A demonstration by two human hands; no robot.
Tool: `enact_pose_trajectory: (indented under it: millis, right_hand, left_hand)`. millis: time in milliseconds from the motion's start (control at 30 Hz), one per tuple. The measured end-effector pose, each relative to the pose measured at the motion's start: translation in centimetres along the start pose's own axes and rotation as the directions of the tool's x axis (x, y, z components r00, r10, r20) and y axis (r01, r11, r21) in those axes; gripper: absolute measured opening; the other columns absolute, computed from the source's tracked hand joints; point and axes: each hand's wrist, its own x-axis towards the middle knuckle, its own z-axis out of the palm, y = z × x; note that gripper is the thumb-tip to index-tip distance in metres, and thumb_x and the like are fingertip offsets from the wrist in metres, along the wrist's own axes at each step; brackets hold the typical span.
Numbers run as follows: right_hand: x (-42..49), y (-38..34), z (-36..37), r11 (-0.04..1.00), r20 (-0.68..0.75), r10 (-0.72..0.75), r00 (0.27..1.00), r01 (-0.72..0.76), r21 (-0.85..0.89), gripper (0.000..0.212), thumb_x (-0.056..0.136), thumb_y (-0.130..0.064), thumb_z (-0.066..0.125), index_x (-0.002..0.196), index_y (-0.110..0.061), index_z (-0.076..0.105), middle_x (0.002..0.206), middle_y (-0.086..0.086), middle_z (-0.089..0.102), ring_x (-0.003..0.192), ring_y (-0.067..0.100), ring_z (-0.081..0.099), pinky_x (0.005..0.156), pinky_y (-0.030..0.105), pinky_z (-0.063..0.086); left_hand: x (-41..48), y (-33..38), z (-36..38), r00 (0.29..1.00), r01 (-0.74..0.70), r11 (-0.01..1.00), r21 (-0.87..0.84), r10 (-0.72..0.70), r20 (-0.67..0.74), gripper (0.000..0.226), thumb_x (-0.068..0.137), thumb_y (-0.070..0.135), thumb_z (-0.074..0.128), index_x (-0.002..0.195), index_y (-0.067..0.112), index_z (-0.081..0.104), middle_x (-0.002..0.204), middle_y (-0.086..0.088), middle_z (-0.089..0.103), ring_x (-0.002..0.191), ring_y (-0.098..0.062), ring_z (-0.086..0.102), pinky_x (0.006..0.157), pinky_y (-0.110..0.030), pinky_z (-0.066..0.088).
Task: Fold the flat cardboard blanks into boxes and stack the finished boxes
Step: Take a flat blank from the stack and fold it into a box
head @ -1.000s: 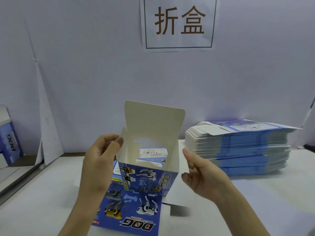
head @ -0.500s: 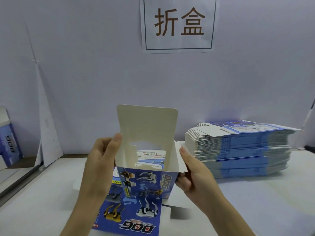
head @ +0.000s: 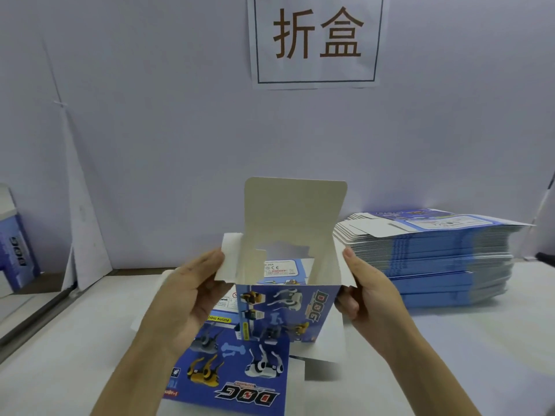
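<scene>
A blue printed box point(head: 288, 310) with dog pictures stands upright in the middle, its top open and its tall lid flap point(head: 294, 211) pointing up. My left hand point(head: 192, 298) holds the box's left side, thumb against the white left side flap. My right hand point(head: 369, 298) grips the right side, thumb on the right side flap. Under the box lies a flat blue blank point(head: 240, 376), print side up. A tall stack of flat blanks point(head: 435, 259) sits to the right.
The white table point(head: 75, 340) runs to the wall. A folded blue box point(head: 18, 256) stands at the far left edge. A white cardboard piece point(head: 81, 205) leans on the wall at left. A paper sign point(head: 315, 40) hangs above.
The box has shifted slightly right and nearer. Both hands have closed in on its sides, and the two side flaps now stick out under my thumbs.
</scene>
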Motion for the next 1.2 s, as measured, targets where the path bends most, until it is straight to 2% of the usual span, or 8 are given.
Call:
enact_pose_trajectory:
  millis: [100, 300, 567, 767, 867, 933, 1033, 1200]
  right_hand:
    - [0.0, 0.2, 0.3, 0.999, 0.012, 0.033, 0.999, -0.034, 0.018, 0.041, 0.079, -0.039, 0.058, 0.095, -0.002, 0.064, 0.056, 0.005, 0.063, 0.030, 0.008, 0.037, 0.030, 0.016, 0.029]
    - [-0.1, -0.4, 0.0, 1.000, -0.012, 0.007, 1.000, -0.007, 0.014, 0.031, 0.076, -0.041, 0.061, 0.066, -0.015, 0.074, 0.051, 0.003, 0.058, 0.032, 0.008, 0.039, 0.032, 0.016, 0.030]
    - [-0.1, -0.3, -0.1, 0.991, 0.051, 0.120, 0.991, -0.122, 0.046, 0.036, 0.077, -0.042, 0.060, 0.057, -0.014, 0.071, 0.044, 0.000, 0.040, 0.030, 0.006, 0.032, 0.028, 0.014, 0.021]
    - [-0.3, -0.4, 0.1, 0.996, -0.020, 0.011, 1.000, -0.013, -0.092, 0.034, 0.071, -0.045, 0.063, 0.081, -0.015, 0.074, 0.067, 0.007, 0.069, 0.049, 0.013, 0.056, 0.040, 0.017, 0.040]
    - [-0.4, -0.7, 0.1, 0.957, -0.097, -0.212, 0.973, 0.186, -0.222, 0.029, 0.085, -0.038, 0.057, 0.093, -0.011, 0.065, 0.076, 0.001, 0.074, 0.066, 0.012, 0.070, 0.051, 0.022, 0.055]
    - [-0.8, -0.9, 0.5, 0.934, -0.143, -0.292, 0.946, 0.250, -0.254, 0.024, 0.096, -0.029, 0.053, 0.090, -0.009, 0.063, 0.069, -0.004, 0.072, 0.062, 0.008, 0.069, 0.050, 0.022, 0.056]
    - [-1.5, -1.0, 1.3, 0.901, -0.160, -0.375, 0.913, 0.319, -0.293, 0.024, 0.099, -0.026, 0.050, 0.085, -0.012, 0.063, 0.064, -0.006, 0.069, 0.059, 0.007, 0.066, 0.049, 0.020, 0.054]
    - [-2.5, -2.3, 2.0, 0.925, 0.012, -0.256, 0.967, 0.249, -0.287, 0.028, 0.087, -0.028, 0.058, 0.085, -0.001, 0.064, 0.073, 0.005, 0.072, 0.068, 0.012, 0.070, 0.058, 0.028, 0.060]
  left_hand:
    - [0.5, -0.7, -0.2, 0.974, 0.225, 0.941, -0.254, -0.211, 0.080, 0.038, 0.094, 0.010, 0.048, 0.069, 0.002, 0.077, 0.073, -0.012, 0.074, 0.056, -0.017, 0.071, 0.044, -0.022, 0.055]
    - [0.7, -0.4, -0.3, 0.981, 0.184, 0.953, -0.240, -0.164, 0.101, 0.028, 0.072, 0.017, 0.063, 0.096, 0.003, 0.065, 0.084, -0.017, 0.075, 0.063, -0.022, 0.073, 0.042, -0.025, 0.055]
    - [0.9, -1.0, -0.8, 0.949, 0.302, 0.899, -0.318, -0.255, 0.183, 0.029, 0.084, 0.015, 0.054, 0.075, 0.001, 0.078, 0.093, -0.019, 0.074, 0.067, -0.022, 0.073, 0.047, -0.023, 0.057]
    - [0.6, -1.7, 0.3, 0.993, 0.094, 0.970, -0.224, -0.075, 0.088, 0.029, 0.074, 0.024, 0.062, 0.096, 0.006, 0.070, 0.085, -0.012, 0.073, 0.060, -0.014, 0.069, 0.046, -0.019, 0.055]
    - [0.2, -1.7, 0.7, 0.977, -0.193, 0.981, -0.030, 0.195, 0.087, 0.029, 0.078, 0.037, 0.061, 0.100, 0.019, 0.071, 0.095, -0.002, 0.074, 0.085, -0.015, 0.068, 0.068, -0.025, 0.058]
    - [-0.5, -1.5, 1.1, 0.911, -0.395, 0.870, 0.294, 0.332, 0.244, 0.042, 0.077, 0.049, 0.065, 0.116, 0.034, 0.066, 0.115, 0.011, 0.069, 0.107, -0.007, 0.063, 0.086, -0.024, 0.053]
    - [-1.5, -2.5, 2.0, 0.839, -0.544, 0.600, 0.586, 0.373, 0.397, 0.096, 0.056, 0.056, 0.078, 0.135, 0.061, 0.025, 0.124, 0.042, 0.047, 0.115, 0.014, 0.050, 0.081, -0.004, 0.047]
    - [-1.7, -4.8, 2.8, 0.742, -0.580, 0.288, 0.762, 0.573, 0.348, 0.146, 0.038, 0.068, 0.081, 0.126, 0.064, -0.036, 0.150, 0.027, 0.001, 0.144, -0.012, 0.018, 0.112, -0.026, 0.026]
